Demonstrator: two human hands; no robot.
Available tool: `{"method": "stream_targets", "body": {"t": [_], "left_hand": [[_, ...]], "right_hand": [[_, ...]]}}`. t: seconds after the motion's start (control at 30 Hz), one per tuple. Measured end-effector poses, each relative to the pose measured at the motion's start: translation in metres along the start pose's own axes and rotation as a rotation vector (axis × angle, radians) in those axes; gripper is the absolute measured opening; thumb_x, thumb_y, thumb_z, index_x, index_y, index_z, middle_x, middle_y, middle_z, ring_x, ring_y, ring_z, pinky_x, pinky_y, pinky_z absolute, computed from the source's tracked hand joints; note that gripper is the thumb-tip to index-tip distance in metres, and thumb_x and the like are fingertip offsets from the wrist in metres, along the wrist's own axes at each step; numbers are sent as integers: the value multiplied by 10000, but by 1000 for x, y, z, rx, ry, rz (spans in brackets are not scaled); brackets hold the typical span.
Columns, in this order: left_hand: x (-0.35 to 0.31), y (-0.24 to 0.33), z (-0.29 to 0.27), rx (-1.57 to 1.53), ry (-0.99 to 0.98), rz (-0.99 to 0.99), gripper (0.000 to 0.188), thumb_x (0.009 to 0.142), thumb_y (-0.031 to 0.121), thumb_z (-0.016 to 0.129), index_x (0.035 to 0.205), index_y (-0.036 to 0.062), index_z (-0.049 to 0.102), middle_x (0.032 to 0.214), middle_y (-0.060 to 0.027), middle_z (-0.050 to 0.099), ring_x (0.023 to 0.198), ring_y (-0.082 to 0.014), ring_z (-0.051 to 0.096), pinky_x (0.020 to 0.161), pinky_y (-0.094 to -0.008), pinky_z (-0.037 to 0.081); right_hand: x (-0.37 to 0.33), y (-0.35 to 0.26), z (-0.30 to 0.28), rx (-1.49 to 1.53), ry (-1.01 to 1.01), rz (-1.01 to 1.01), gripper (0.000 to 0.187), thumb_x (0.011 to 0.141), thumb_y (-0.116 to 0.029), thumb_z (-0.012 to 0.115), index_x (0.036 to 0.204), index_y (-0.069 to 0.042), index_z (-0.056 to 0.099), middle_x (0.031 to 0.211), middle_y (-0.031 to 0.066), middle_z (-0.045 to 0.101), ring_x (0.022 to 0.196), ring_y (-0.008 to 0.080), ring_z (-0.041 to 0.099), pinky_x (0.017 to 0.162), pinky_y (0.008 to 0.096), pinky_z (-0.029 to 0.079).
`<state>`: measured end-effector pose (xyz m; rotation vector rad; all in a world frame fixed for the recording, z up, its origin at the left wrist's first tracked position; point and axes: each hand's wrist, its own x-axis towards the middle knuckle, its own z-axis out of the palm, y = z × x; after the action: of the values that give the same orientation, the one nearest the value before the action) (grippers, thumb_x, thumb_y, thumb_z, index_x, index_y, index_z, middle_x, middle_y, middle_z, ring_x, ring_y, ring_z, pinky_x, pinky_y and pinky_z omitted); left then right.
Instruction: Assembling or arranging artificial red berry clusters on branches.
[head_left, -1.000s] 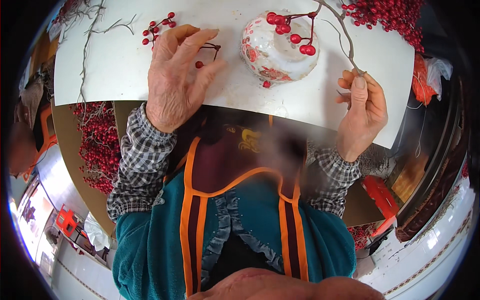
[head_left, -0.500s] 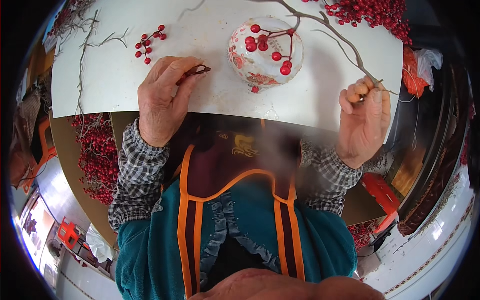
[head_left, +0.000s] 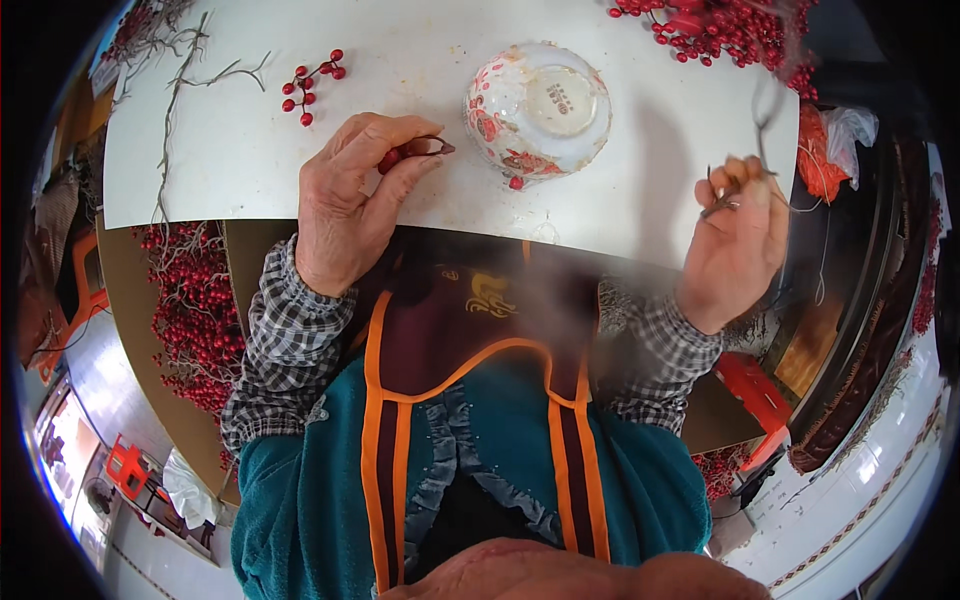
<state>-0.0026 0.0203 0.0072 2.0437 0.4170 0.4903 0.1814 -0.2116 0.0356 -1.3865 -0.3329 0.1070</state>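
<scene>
My left hand point(head_left: 360, 195) is closed in a pinch on a short brown stem point(head_left: 432, 146), with a red berry point(head_left: 388, 161) showing between its fingers. On the right, my right hand point(head_left: 735, 245) grips a thin grey-brown branch point(head_left: 762, 140) near one end; a forked stub pokes out beside the fingers, and the upper part is smeared by motion. Between the hands, a white bowl point(head_left: 590, 140) with red patterns lies upside down on the white tabletop point(head_left: 420, 230). One red berry point(head_left: 516, 183) sits against its near rim.
A small sprig of red berries point(head_left: 306, 90) lies left of the bowl. Bare twigs point(head_left: 172, 125) spread over the table's left side. A red berry pile point(head_left: 715, 30) covers the far right corner. More berries point(head_left: 195, 310) fill a box below the table's left edge.
The branch in my right hand has swung from over the bowl toward the far right, taking the berries with it and uncovering the bowl. My left hand has shifted slightly right, still pinching the stem.
</scene>
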Motion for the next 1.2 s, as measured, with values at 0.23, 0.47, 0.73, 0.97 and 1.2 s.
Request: {"method": "stream_targets", "body": {"t": [0.23, 0.47, 0.73, 0.97, 1.2], "left_hand": [[0, 15, 9, -364, -74, -148, 156, 892, 18, 643, 1043, -18, 662, 920, -61, 654, 779, -98, 574, 710, -230, 475], [5, 24, 18, -429, -98, -194, 155, 913, 6, 613, 1055, -43, 651, 931, -67, 639, 790, -102, 549, 733, -229, 457], [7, 21, 26, -396, -57, -166, 148, 911, 4, 620, 1046, -47, 655, 914, -53, 650, 780, -89, 554, 726, -219, 464], [8, 18, 29, -411, -32, -168, 138, 909, 20, 633, 1031, -37, 664, 919, -48, 655, 799, -88, 562, 745, -221, 469], [9, 14, 29, -611, -33, -261, 156, 923, 81, 637, 1050, -1, 674, 965, -36, 674, 831, -85, 567, 771, -230, 467]], "right_hand": [[-1, 6, 33, -598, -163, -409, 206, 780, 31, 718, 981, -13, 732, 1034, 106, 647, 882, 164, 611, 770, 271, 490], [-6, 12, 51, -667, -306, -526, 255, 720, 60, 736, 961, -26, 737, 1006, 83, 616, 794, 153, 597, 644, 255, 500], [-8, 11, 57, -812, -298, -635, 279, 679, 50, 744, 941, -43, 734, 1000, 79, 624, 774, 178, 588, 638, 294, 480], [-13, 10, 61, -928, -354, -655, 317, 646, 48, 753, 943, -60, 733, 1004, 71, 626, 795, 193, 587, 664, 308, 479], [-15, 6, 60, -664, -335, -514, 270, 719, 74, 724, 971, -24, 725, 1039, 98, 587, 821, 170, 596, 682, 267, 497]]}}
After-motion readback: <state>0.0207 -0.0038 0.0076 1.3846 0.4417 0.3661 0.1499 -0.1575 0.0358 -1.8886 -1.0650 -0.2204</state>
